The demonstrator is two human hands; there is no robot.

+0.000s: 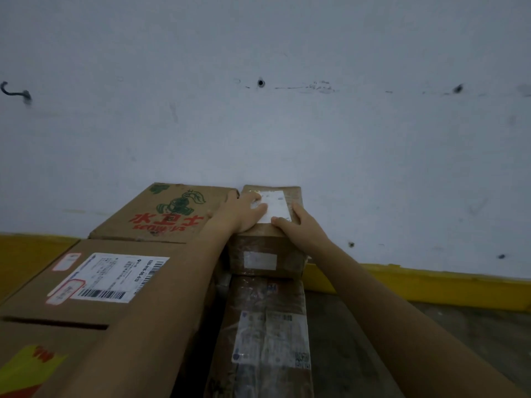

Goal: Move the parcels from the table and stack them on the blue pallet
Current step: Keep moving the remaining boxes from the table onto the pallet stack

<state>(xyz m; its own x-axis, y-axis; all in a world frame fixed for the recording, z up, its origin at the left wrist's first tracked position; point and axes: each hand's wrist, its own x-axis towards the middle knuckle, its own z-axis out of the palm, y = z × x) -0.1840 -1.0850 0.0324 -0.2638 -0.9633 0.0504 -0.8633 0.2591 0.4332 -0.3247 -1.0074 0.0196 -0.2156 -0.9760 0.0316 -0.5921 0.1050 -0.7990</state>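
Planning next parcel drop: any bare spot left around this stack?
Only bare patch: grey floor right of the long taped cardboard parcel, bounded by the yellow wall strip. Left is crowded: the labelled carton and the green-printed box abut. Both hands rest on the small brown box.
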